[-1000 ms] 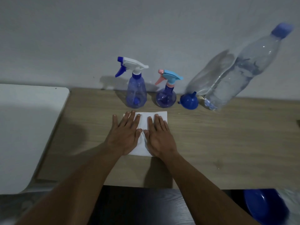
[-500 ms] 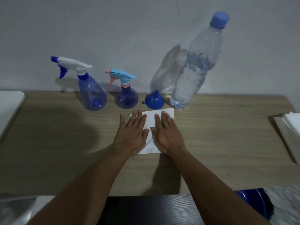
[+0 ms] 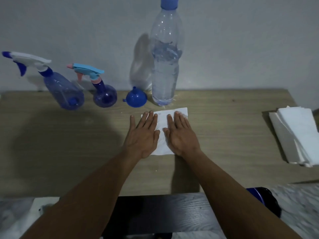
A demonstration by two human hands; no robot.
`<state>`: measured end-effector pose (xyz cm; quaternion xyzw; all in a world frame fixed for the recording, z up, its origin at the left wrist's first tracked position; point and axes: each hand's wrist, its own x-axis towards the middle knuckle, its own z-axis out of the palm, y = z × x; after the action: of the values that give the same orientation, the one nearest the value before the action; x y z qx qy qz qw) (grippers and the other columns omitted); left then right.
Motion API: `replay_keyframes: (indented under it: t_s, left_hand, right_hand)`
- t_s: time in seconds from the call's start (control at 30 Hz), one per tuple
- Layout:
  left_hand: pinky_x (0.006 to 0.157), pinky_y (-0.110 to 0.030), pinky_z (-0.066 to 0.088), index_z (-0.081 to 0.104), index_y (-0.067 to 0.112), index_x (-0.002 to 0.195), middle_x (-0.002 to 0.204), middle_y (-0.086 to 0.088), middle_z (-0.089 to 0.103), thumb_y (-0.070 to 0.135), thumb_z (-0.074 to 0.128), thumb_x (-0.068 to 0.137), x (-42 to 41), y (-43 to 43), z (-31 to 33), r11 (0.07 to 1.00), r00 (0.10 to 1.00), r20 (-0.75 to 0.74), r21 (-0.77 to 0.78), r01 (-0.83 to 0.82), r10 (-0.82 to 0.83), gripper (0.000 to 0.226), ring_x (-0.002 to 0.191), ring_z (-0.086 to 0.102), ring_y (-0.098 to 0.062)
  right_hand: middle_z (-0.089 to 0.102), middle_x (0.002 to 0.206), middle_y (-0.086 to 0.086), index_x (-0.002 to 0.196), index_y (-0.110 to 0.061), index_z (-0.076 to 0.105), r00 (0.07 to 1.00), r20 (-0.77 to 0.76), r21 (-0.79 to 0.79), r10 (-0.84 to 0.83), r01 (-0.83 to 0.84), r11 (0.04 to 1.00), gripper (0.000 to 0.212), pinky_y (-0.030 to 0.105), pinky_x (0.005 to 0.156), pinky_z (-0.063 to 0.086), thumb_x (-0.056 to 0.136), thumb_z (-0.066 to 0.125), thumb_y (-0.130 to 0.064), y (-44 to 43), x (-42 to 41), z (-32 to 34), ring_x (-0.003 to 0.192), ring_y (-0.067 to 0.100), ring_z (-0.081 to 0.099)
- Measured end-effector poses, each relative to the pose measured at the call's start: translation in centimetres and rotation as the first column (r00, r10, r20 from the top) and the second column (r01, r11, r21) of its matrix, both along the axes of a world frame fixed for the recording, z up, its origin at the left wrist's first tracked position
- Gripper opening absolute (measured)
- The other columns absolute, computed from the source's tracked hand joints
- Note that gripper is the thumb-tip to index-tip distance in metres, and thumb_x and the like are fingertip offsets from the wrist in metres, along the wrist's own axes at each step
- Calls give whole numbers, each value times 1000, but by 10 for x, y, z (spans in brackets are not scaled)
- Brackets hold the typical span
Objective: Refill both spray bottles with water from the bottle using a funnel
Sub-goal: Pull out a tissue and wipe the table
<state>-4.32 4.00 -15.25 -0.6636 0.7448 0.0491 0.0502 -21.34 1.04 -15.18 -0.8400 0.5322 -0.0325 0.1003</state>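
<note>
My left hand [image 3: 143, 135] and right hand [image 3: 181, 135] lie palm down, side by side, fingers [image 3: 148, 120] straight and slightly spread, holding nothing. They press a white napkin [image 3: 161, 119] flat onto the surface [image 3: 69, 144], I think so it sits smooth as a pad for drips where I will pour. Everything I need stands in a row along the wall just beyond it. The water bottle [image 3: 164, 66] is upright with its cap on, right behind the napkin. The funnel [image 3: 136, 98] rests mouth down beside it, a stable way to park it. Further left are the round spray bottle [image 3: 104, 95] and the tall spray bottle [image 3: 63, 90], both with trigger heads screwed on, so no refilling has begun. A stack of spare napkins [image 3: 296, 135] waits well off to my right, handy for spills.
</note>
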Motion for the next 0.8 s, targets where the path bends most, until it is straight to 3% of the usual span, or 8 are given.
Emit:
replay_keyframes:
  t_s: [0.47, 0.8]
  left_hand:
    - [118, -62, -1, -5, 17, 158, 166, -2, -10, 49, 4, 103, -5, 41, 5, 994, 994, -12, 15, 112, -112, 64, 153, -10, -18]
    - [118, -62, 4, -2, 16, 158, 167, -1, -5, 52, 5, 101, 105, 68, 6, 978, 978, 3, 0, 210, -210, 67, 153, -4, -18]
  right_hand:
    - [7, 165, 27, 160, -4, 8, 991, -37, 68, -131, 133, 989, 81, 45, 127, 3, 94, -9, -49, 59, -5, 0, 155, 35, 0]
    - [1, 164, 30, 159, -2, -2, 981, -108, 132, -162, 175, 976, 64, 47, 125, 1, 109, 16, -39, 103, 102, 6, 155, 37, -4]
